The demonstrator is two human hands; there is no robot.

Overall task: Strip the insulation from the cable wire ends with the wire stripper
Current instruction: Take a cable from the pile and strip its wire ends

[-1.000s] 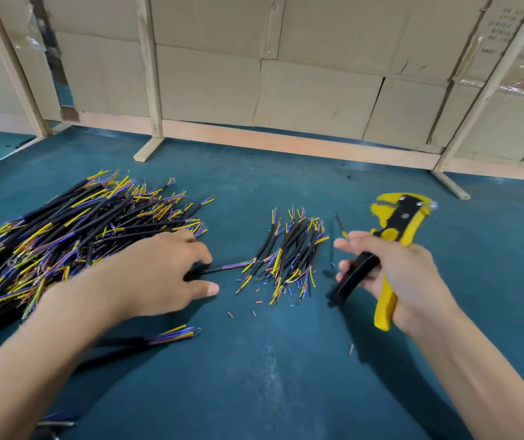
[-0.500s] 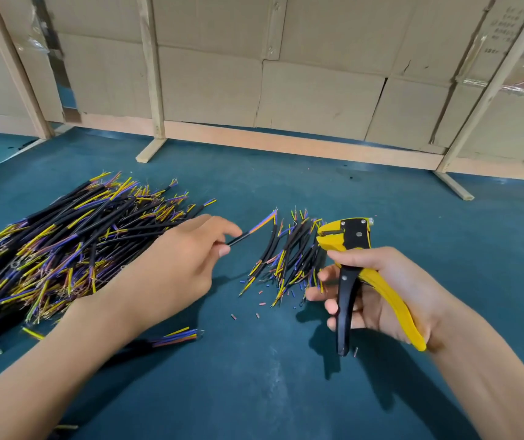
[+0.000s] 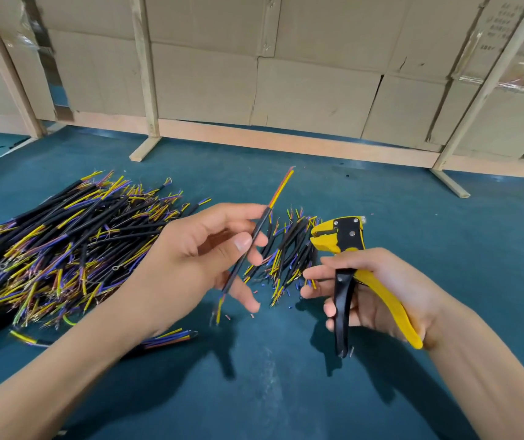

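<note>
Cable: newly lifted off bench, pinched in left hand fingers, centre frame. Wire stripper: gripped by right hand, now alongside; stripping imminent.

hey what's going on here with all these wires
A person is stripping cable ends at a green table. The left hand holds one black cable up, its coloured wires pointing away. The right hand grips a yellow wire stripper, not yet on the cable. A big pile lies left, a smaller pile between the hands.
</note>
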